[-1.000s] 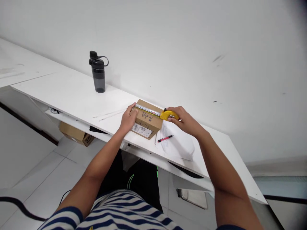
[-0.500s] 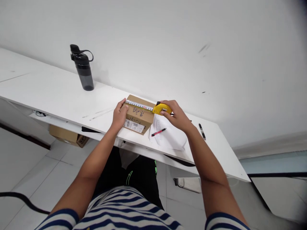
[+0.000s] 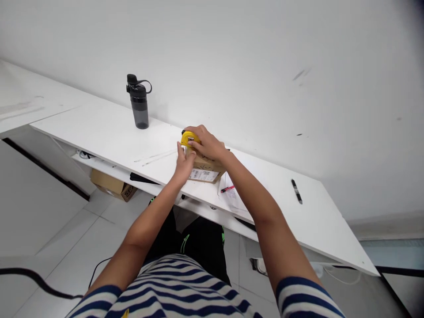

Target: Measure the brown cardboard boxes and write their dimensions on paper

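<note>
My right hand [image 3: 209, 143] is closed around a yellow tape measure [image 3: 189, 138] above the left end of a small cardboard box [image 3: 212, 166]. Just below the tape measure's case, my left hand [image 3: 184, 167] has its thumb and fingers around the short bit of blade showing there, at the box's left end. The box sits on a white table, with a printed label [image 3: 203, 175] on its near side and dark handwriting on top. My right hand and forearm cover part of the box's top.
A dark water bottle [image 3: 139, 108] stands against the wall at the left. To the right of the box lie white papers [image 3: 233, 198] with a red pen [image 3: 227, 188] on them. A black marker [image 3: 297, 191] lies farther right. Another cardboard box [image 3: 112, 184] is below the table [image 3: 162, 159].
My right hand has brought the tape measure left across the box to my left hand, and the long stretch of blade over the top has gone back in. The view has shifted left.
</note>
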Available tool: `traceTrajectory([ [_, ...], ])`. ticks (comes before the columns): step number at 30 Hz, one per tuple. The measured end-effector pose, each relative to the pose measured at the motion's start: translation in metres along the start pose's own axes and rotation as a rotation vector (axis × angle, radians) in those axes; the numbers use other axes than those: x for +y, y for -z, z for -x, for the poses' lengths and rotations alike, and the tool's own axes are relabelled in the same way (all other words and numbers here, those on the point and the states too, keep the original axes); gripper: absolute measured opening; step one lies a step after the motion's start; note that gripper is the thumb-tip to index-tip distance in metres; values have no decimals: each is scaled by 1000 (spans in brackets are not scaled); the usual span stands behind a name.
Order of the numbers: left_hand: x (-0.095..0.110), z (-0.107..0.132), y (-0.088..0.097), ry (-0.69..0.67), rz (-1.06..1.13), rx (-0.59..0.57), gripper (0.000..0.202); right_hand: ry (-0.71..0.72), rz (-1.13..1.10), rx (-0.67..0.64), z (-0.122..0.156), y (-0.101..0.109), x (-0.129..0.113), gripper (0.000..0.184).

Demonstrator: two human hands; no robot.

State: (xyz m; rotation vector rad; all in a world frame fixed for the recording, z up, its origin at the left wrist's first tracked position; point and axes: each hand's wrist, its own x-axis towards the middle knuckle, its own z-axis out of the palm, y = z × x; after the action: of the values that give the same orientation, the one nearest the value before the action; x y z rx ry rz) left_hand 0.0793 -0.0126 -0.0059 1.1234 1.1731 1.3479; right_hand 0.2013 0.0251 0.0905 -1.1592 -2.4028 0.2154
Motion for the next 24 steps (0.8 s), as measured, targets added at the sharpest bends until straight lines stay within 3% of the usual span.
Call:
traceTrajectory([
  [2,-2,10,-1,14,-84,94,104,-29,26,46,1,4,-1,47],
  [5,5,4,10,-127,-86,200,102,-145,65,193,4,14,3,51],
  [7,14,-15,20,-176,-55,195,98,-233,83,270,4,18,9,52],
  [9,20,-38,27,-140,3,96,97,-312,99,303,3,19,15,52],
  [13,16,-63,21,-89,89,-31,99,-409,123,296,-1,10,19,54],
  [19,2,-54,7,-127,27,97,68,-367,211,222,0,-1,6,56],
  [24,3,-56,8,-138,21,81,59,-354,238,178,0,-1,5,54],
])
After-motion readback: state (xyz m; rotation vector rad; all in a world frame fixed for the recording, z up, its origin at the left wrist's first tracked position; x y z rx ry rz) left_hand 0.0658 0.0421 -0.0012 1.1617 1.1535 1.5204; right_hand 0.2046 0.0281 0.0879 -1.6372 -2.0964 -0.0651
